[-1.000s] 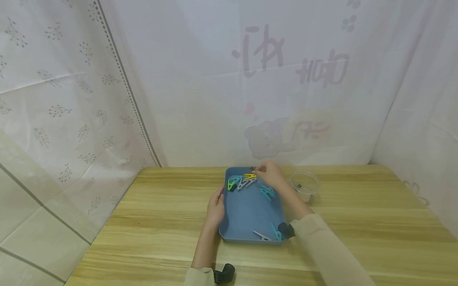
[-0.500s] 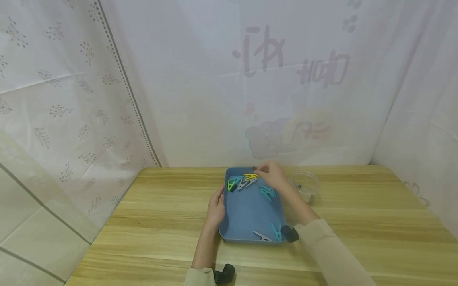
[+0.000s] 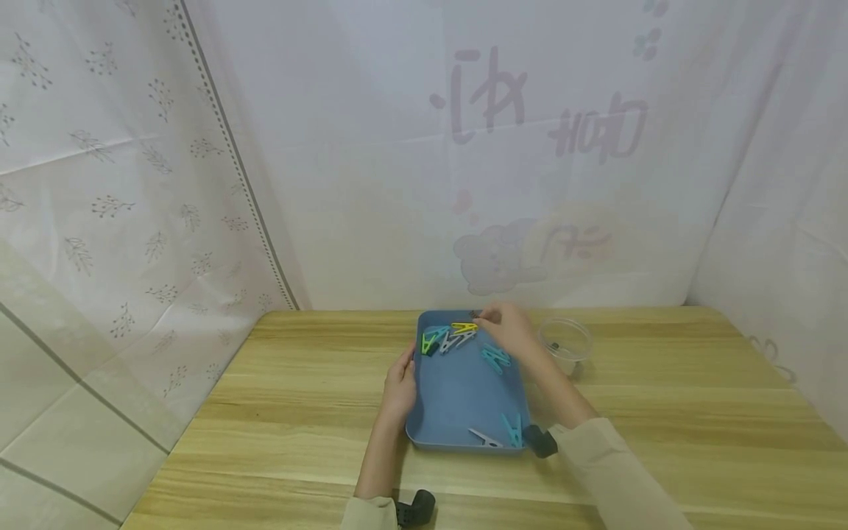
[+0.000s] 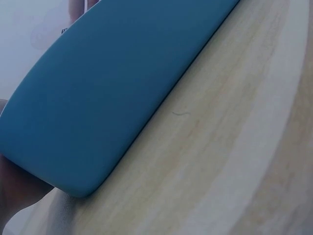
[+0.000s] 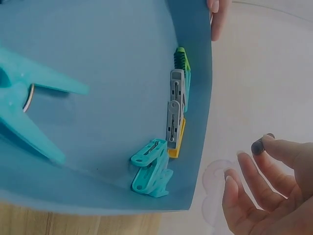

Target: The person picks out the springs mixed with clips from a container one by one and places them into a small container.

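Note:
My left hand [image 3: 400, 386] grips the left wall of a blue tray [image 3: 464, 397]; in the right wrist view its fingers [image 5: 218, 19] lie on both sides of the rim. Over the tray's far end, my right hand [image 3: 506, 326] pinches a small dark object [image 5: 257, 146] between thumb and forefinger; its kind is too small to tell. Below that hand lie a yellow clothespin [image 3: 464, 327], grey clothespins [image 3: 447, 341], a lime-green clothespin [image 3: 427, 344] and turquoise clothespins [image 3: 495, 358]. Near the tray's front right corner rest another grey clothespin [image 3: 486, 438] and a turquoise clothespin [image 3: 514, 431].
A clear round container [image 3: 564, 340] stands on the wooden table [image 3: 298, 412] just right of the tray, with a small dark thing in it. A pale printed curtain [image 3: 371, 184] hangs along the table's far edge.
My right hand has shifted slightly right and back toward me, still pinching the small dark object. The left hand and the tray have not moved.

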The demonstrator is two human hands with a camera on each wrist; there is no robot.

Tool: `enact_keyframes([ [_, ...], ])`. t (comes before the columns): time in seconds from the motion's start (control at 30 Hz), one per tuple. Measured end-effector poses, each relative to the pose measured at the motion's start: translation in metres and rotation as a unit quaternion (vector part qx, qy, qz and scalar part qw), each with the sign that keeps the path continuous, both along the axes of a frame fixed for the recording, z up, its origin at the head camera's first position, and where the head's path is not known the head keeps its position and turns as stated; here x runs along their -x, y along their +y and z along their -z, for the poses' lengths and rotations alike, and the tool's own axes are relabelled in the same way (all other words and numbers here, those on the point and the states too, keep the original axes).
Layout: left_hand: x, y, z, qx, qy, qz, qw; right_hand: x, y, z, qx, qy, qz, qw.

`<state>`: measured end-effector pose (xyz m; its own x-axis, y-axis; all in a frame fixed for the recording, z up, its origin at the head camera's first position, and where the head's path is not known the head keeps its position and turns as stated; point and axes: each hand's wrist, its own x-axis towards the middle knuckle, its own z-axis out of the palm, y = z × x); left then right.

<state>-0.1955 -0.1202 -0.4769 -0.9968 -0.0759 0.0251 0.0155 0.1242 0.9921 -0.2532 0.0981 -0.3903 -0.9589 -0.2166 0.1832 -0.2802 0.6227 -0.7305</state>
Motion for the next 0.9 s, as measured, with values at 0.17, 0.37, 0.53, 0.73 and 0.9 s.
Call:
enact_keyframes([
  [0.17, 0.0, 0.0, 0.0, -0.001, 0.004, 0.002, 1.0, -0.005, 0.0, 0.001, -0.003, 0.012, 0.007, 1.0],
  [0.37, 0.0, 0.0, -0.001, -0.002, 0.005, 0.003, 1.0, -0.009, 0.002, 0.007, -0.002, 0.014, 0.022, 1.0],
  [0.53, -0.001, 0.0, -0.002, 0.0, 0.007, 0.005, 1.0, -0.012, 0.004, 0.011, 0.012, 0.012, 0.031, 0.999],
  [0.73, -0.002, 0.0, -0.002, 0.0, 0.011, 0.006, 0.9999, -0.017, 0.004, 0.012, 0.003, 0.009, 0.055, 0.998],
  [0.9, -0.002, 0.0, -0.002, -0.001, 0.009, 0.004, 0.9999, -0.019, 0.006, 0.011, 0.005, 0.009, 0.062, 0.998],
])
